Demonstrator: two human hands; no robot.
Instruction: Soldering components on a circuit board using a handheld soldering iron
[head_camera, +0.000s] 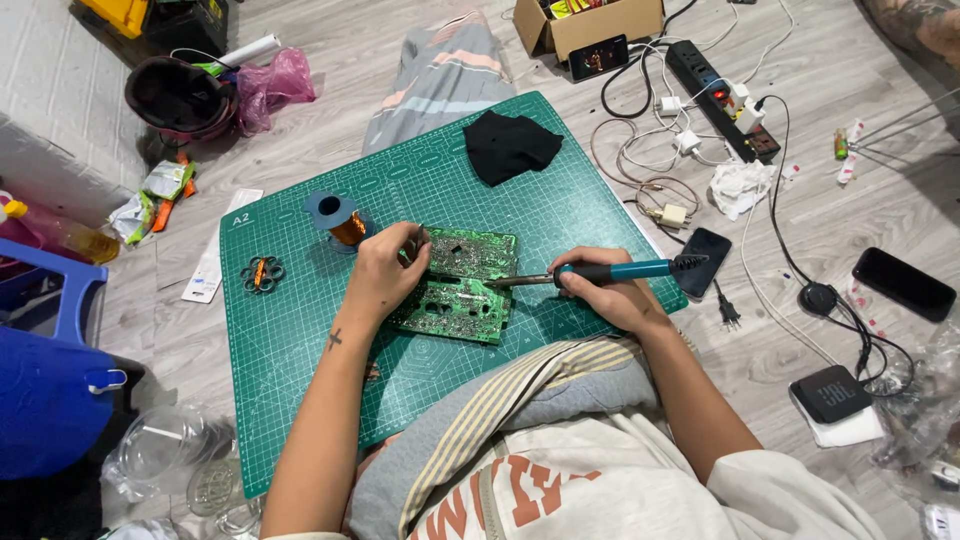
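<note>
while i sat over the green cutting mat (300, 330), the green circuit board (460, 285) lay near its middle, solder side up. my left hand (385, 270) rested on the board's left edge, fingers curled and pinched together at the top; i could not tell what they pinched. my right hand (610, 295) was closed around the teal-handled soldering iron (600, 272), just right of the board, its tip touching the board's right edge. left of the board stood a spool of copper wire (340, 222); a black cloth (508, 145) lay beyond the board. a black phone (703, 260) lay just off the mat, right of the board.
</note>
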